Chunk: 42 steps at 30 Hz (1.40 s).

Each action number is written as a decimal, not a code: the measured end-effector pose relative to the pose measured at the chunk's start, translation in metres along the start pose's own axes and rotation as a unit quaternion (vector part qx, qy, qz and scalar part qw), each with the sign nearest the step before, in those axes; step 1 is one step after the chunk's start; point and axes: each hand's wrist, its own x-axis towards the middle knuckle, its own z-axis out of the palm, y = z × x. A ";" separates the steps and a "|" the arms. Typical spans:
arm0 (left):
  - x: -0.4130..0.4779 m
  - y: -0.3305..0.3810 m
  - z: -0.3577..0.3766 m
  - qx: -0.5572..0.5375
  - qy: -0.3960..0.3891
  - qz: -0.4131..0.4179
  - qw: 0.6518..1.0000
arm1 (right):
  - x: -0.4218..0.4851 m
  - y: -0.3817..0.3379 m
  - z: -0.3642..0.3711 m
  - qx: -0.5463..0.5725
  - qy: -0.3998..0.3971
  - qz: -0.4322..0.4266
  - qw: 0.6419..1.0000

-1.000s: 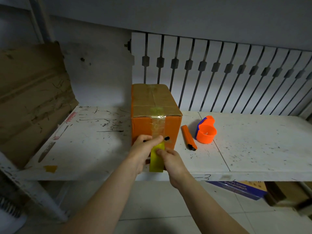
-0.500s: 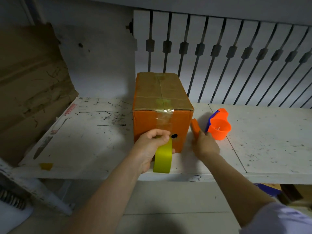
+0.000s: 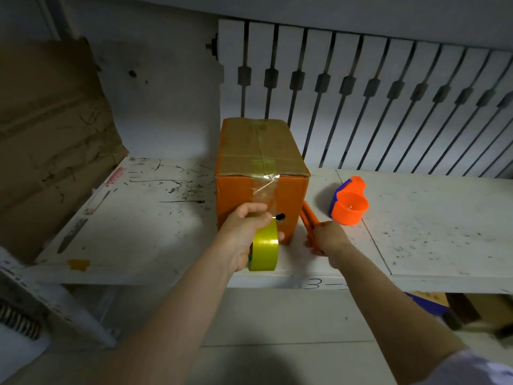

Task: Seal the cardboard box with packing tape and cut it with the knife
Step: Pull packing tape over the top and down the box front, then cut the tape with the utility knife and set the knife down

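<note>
An orange cardboard box (image 3: 288,195) stands on a white shelf (image 3: 144,223). Its brown top flaps are closed, and clear tape runs over the seam and down the front face. My left hand (image 3: 241,234) grips a yellow roll of packing tape (image 3: 263,250) against the lower front of the box, with the tape still joined to the box. My right hand (image 3: 329,238) closes around an orange knife (image 3: 309,218) that lies on the shelf beside the box's right side.
An orange and blue tape dispenser (image 3: 348,202) sits on the shelf right of the knife. A large sheet of cardboard (image 3: 50,134) leans at the left. A radiator (image 3: 388,93) backs the shelf. Boxes (image 3: 427,301) lie under the shelf at right.
My right hand left the tape roll, moved right and took hold of the orange knife. My left hand kept the roll against the box front. The view has shifted closer.
</note>
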 end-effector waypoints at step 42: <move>0.034 0.022 -0.005 -0.031 0.036 -0.004 0.999 | -0.080 -0.066 -0.055 -0.317 0.131 -0.394 0.853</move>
